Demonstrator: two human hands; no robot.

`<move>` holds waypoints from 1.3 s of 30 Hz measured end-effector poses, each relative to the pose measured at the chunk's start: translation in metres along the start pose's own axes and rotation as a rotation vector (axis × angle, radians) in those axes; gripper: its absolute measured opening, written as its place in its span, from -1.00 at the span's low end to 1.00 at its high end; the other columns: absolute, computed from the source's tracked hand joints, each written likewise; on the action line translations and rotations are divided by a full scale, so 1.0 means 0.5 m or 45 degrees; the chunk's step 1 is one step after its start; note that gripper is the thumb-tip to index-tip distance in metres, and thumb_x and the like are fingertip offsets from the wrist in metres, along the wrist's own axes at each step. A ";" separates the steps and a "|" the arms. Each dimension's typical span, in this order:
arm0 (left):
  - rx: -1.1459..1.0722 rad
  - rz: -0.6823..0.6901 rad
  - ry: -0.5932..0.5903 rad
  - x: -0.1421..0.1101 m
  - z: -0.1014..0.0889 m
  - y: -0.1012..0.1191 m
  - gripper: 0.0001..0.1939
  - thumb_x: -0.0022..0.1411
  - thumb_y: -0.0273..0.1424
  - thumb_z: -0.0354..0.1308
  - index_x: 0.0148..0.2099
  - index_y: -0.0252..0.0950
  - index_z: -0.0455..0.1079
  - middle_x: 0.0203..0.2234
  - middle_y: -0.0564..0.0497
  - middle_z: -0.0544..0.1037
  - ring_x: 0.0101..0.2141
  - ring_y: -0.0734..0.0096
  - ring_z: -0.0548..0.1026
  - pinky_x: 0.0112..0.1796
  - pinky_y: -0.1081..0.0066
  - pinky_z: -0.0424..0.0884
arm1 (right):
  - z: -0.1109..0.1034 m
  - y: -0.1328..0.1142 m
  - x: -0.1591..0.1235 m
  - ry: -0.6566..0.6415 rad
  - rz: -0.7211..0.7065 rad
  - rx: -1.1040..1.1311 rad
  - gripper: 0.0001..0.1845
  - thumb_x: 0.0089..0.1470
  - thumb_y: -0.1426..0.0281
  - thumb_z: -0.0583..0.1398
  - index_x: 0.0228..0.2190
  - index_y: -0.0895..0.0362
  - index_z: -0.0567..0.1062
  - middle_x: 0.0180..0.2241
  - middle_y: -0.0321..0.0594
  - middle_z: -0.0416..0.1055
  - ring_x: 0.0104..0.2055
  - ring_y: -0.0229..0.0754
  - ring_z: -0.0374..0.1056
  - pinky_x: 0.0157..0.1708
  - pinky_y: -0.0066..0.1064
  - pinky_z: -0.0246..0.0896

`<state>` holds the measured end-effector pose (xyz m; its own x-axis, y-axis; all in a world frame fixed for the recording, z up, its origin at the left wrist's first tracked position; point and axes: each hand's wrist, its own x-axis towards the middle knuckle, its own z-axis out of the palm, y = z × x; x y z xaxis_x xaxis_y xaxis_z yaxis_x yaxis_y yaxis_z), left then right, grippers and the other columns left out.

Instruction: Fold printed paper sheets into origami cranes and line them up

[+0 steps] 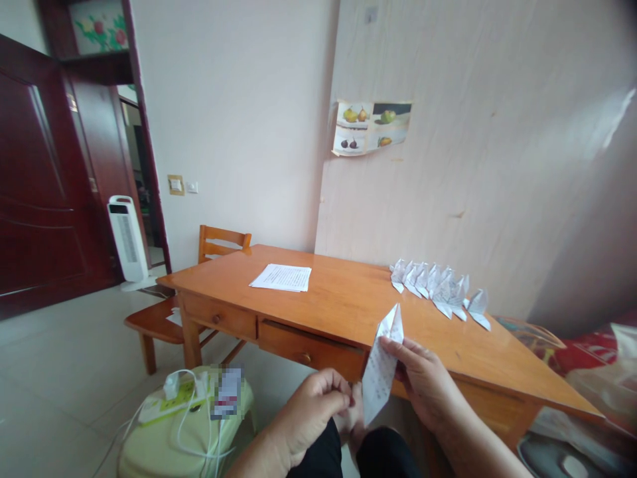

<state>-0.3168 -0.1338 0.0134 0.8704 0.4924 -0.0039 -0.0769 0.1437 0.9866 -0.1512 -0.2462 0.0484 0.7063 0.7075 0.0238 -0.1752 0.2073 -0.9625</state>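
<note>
A folded piece of printed white paper (381, 364), long and pointed at the top, is held upright in front of the wooden table (348, 305). My right hand (423, 382) grips its right edge with fingers curled round it. My left hand (311, 415) pinches its lower left edge, fingers closed. Both hands hover just before the table's front edge, above my lap. A row of several folded paper figures (438, 289) lies on the table's far right side. A flat stack of printed sheets (282, 277) rests near the table's middle left.
A wooden chair (199, 279) stands at the table's left end. A green stool (184, 425) with a power strip and white cables sits on the floor at lower left. A white heater (127, 242) stands by the dark red door. A red patterned surface lies at the right.
</note>
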 end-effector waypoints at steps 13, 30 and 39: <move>-0.128 0.255 0.217 0.034 0.008 0.013 -0.67 0.16 -0.16 0.32 -0.40 -0.32 0.40 -0.55 0.10 0.32 -0.45 0.48 0.22 -0.37 0.47 0.18 | 0.067 0.033 -0.041 -0.439 0.108 -0.137 -0.56 -0.11 0.06 0.43 -0.49 0.20 0.55 -0.57 -0.29 0.44 -0.56 -0.33 0.25 -0.50 -0.48 0.10; -0.183 0.375 0.260 0.023 0.011 0.042 -0.76 0.21 -0.26 0.29 -0.22 -0.34 0.47 -0.36 -0.05 0.54 -0.31 0.35 0.42 -0.24 0.41 0.34 | 0.043 0.073 -0.043 -0.509 0.111 -0.197 -0.54 0.00 0.02 0.36 -0.48 0.20 0.50 -0.59 -0.27 0.38 -0.58 -0.35 0.17 -0.57 -0.50 0.05; -0.159 0.404 0.305 0.024 0.010 0.035 -0.75 0.23 -0.24 0.27 -0.35 -0.35 0.44 -0.49 0.04 0.45 -0.42 0.44 0.33 -0.34 0.46 0.29 | 0.056 0.059 -0.054 -0.560 0.135 -0.243 -0.45 -0.11 -0.05 0.39 -0.52 0.21 0.45 -0.61 -0.31 0.28 -0.59 -0.38 0.08 -0.55 -0.48 -0.01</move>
<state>-0.3054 -0.1298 0.0317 0.6574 0.7125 0.2453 -0.3947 0.0483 0.9175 -0.1948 -0.2403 0.0272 0.3276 0.9448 -0.0045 -0.0724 0.0203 -0.9972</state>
